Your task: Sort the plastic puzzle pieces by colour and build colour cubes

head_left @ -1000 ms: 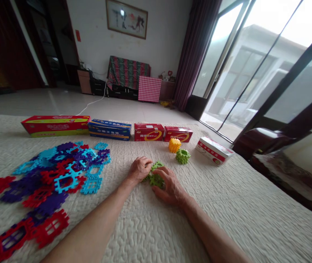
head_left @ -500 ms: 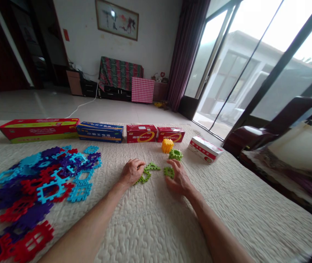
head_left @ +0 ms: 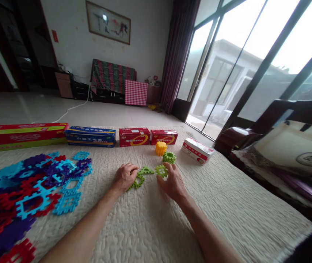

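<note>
My right hand (head_left: 174, 182) has a green toothed plastic building piece (head_left: 160, 170) between thumb and fingers, tipped up a little from the quilted cover. To the left, my left hand (head_left: 124, 178) rests low with its fingers curled. A green piece with an open centre (head_left: 138, 181) shows from beside and partly beneath that hand; whether the fingers grip anything is hidden. Touching or very near it lies a green triangular piece (head_left: 146, 170). Just beyond my right hand stand a green assembled block (head_left: 169, 157) and a yellow assembled block (head_left: 160, 148).
A heap of red, purple and light-blue building pieces (head_left: 35, 186) spreads over the left side. Along the far edge stand a long red box (head_left: 26, 136), a blue box (head_left: 91, 137) and two small red boxes (head_left: 134, 137). A white-and-red box (head_left: 198, 150) sits at right.
The green piece at my right hand has come up off the cover and tilted. My left hand stays by its green pieces. The whole view has swung slightly right.
</note>
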`<state>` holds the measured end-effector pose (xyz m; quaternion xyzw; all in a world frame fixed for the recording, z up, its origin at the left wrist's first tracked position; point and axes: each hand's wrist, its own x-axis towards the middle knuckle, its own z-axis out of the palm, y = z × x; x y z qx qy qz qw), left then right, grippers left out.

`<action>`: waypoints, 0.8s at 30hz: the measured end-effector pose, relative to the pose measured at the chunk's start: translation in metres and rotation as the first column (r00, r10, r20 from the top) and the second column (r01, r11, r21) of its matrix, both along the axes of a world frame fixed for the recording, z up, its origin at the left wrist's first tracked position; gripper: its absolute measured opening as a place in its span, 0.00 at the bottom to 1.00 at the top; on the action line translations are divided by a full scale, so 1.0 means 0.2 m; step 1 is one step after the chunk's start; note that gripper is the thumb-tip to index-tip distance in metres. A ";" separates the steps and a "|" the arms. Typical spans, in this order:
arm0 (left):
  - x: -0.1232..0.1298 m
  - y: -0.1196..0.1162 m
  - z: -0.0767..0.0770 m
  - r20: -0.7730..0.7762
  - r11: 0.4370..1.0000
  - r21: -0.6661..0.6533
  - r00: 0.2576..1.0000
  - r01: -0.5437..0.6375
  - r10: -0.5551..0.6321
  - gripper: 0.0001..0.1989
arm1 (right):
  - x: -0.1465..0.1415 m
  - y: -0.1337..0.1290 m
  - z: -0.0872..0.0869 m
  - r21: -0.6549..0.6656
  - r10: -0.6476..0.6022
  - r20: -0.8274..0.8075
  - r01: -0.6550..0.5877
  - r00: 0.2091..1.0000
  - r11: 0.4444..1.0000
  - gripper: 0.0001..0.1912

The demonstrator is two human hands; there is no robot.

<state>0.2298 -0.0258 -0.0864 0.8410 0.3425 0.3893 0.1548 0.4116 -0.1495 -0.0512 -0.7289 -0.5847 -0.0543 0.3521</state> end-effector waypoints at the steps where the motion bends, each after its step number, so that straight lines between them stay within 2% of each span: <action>1: 0.00 0.00 0.00 0.000 1.000 -0.007 1.000 0.003 -0.003 0.09 | 0.02 0.01 0.02 0.051 0.002 -0.007 -0.002 1.000 0.999 0.24; 4: 0.00 0.00 0.00 0.004 1.000 -0.026 1.000 0.013 -0.013 0.10 | 0.10 0.07 0.09 0.143 -0.075 -0.013 0.076 0.997 0.987 0.24; 8: 0.00 0.00 0.00 0.016 0.999 -0.031 1.000 0.011 -0.011 0.10 | 0.23 0.18 0.18 0.105 -0.181 -0.029 0.183 0.983 0.978 0.24; 13: 0.00 0.00 -0.02 0.022 1.000 -0.028 1.000 0.008 -0.007 0.11 | 0.30 0.26 0.19 0.013 -0.220 -0.002 0.220 0.975 0.975 0.25; 16: 0.00 0.01 -0.02 0.034 1.000 -0.029 0.999 0.006 -0.005 0.11 | 0.30 0.25 0.18 0.065 -0.232 0.015 0.231 0.973 0.971 0.26; 18: 0.00 0.00 -0.01 0.048 0.999 -0.045 0.999 -0.002 0.004 0.10 | 0.27 0.22 0.18 0.178 -0.202 0.010 0.197 0.979 0.964 0.24; 20: 0.00 0.00 -0.01 0.061 0.997 -0.071 0.998 -0.016 0.021 0.10 | 0.21 0.18 0.17 0.254 -0.106 0.001 0.102 0.994 0.962 0.18; 22: 0.00 0.00 0.00 0.068 0.995 -0.094 0.997 -0.029 0.035 0.10 | 0.13 0.15 0.13 0.244 0.052 0.007 -0.052 0.999 0.968 0.15; 24: 0.00 0.00 0.01 0.073 0.993 -0.110 0.997 -0.030 0.038 0.10 | 0.04 0.12 0.08 0.183 0.220 0.028 -0.222 0.975 0.958 0.16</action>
